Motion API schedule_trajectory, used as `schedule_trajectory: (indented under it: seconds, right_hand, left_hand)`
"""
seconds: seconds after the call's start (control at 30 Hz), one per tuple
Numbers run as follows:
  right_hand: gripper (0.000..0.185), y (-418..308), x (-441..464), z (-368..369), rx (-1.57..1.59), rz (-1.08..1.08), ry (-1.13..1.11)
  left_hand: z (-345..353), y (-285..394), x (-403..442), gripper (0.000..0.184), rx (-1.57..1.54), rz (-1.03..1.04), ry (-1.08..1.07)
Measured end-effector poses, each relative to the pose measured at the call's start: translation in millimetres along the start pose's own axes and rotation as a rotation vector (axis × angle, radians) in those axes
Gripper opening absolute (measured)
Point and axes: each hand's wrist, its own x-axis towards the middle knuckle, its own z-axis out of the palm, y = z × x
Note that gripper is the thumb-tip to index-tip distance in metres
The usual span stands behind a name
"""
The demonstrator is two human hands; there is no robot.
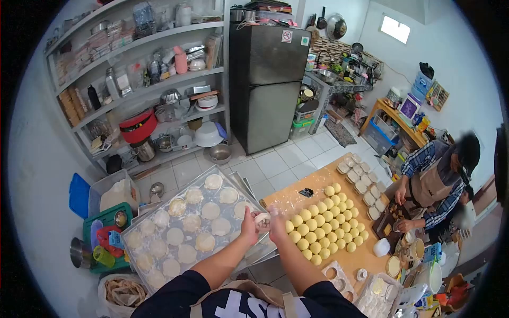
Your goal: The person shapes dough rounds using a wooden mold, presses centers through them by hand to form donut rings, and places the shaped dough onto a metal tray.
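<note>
Between my left hand [249,227] and my right hand [277,227] is a small pale dough piece [262,221], cupped by the fingers of both. My hands are over the right edge of a large floured tray [151,265], on which several flat dough rounds [210,211] lie in rows. Right of my right hand, several yellow dough balls [319,220] sit close together on a wooden table [286,197].
A co-worker [432,177] in an apron stands at the table's right side, hands at a dark box [389,222]. Small containers [360,180] line the table's back. A fridge [268,85] and loaded shelves [143,85] stand behind. Bins [108,230] are at the left.
</note>
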Motion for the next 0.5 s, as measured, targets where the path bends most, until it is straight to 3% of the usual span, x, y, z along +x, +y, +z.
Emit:
schedule_trajectory:
  seconds: [0.03, 0.1, 0.13, 0.23, 0.27, 0.37, 0.4, 0.5]
  right_hand:
    - [0.042, -5, -4, -6, -0.071, 0.129, -0.178]
    - [0.041, -3, -4, 3, -0.081, 0.057, 0.004]
    - [0.04, -3, -2, 8, -0.085, 0.015, 0.099]
    - [0.043, 5, 1, 27, 0.138, -0.229, 0.391]
    - [0.042, 3, -2, 26, 0.154, -0.166, 0.337]
    - [0.041, 6, 9, 7, -0.184, 0.072, 0.035]
    - [0.04, 3, 8, 7, -0.133, 0.075, 0.049]
    - [0.039, 1, 3, 18, 0.031, 0.036, 0.171]
  left_hand:
    - [-10, -1, 14, 0.069, 0.187, -0.014, -0.048]
    - [-28, 4, 37, 0.068, 0.571, -0.042, -0.159]
    - [-16, 11, 25, 0.068, 0.566, -0.013, -0.121]
    - [-13, -4, 26, 0.068, -0.079, 0.01, -0.076]
    - [-17, -6, 34, 0.074, -0.055, -0.007, -0.036]
    - [-27, 10, 46, 0.073, 0.783, 0.083, -0.064]
    - [-26, 17, 41, 0.067, 0.847, 0.066, -0.147]
    - [-12, 11, 25, 0.065, 0.189, 0.059, -0.144]
